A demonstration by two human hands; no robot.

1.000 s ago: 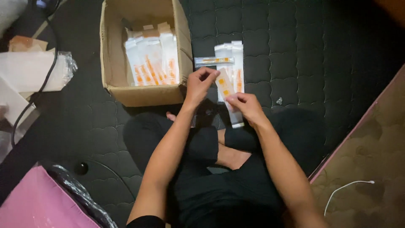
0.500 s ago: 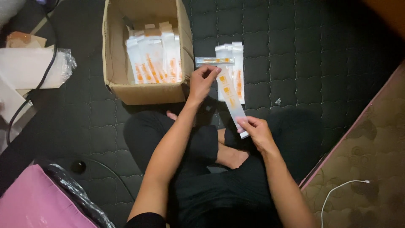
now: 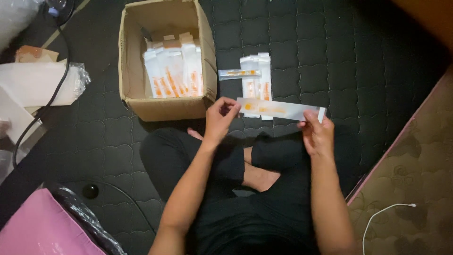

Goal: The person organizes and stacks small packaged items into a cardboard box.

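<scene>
1. Packet (image 3: 278,109) – long, clear, orange-printed; held level above the lap, just in front of the mattress (image 3: 368,61) pile (image 3: 257,85).
2. Left hand (image 3: 221,118) – fingers pinching its left end.
3. Right hand (image 3: 317,134) – fingers pinching its right end.
4. Box (image 3: 165,106) – near the mattress's far edge, holding like packets.
5. Step, judged: checking one packet; next calls for a steady two-ended grip.

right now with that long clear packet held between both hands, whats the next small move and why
Probably carry the packet forward and lay it on the small pile of packets on the dark mat. The left hand and right hand each pinch one end, so it hangs level just short of that pile, which lies beside the cardboard box of similar packets.
</scene>
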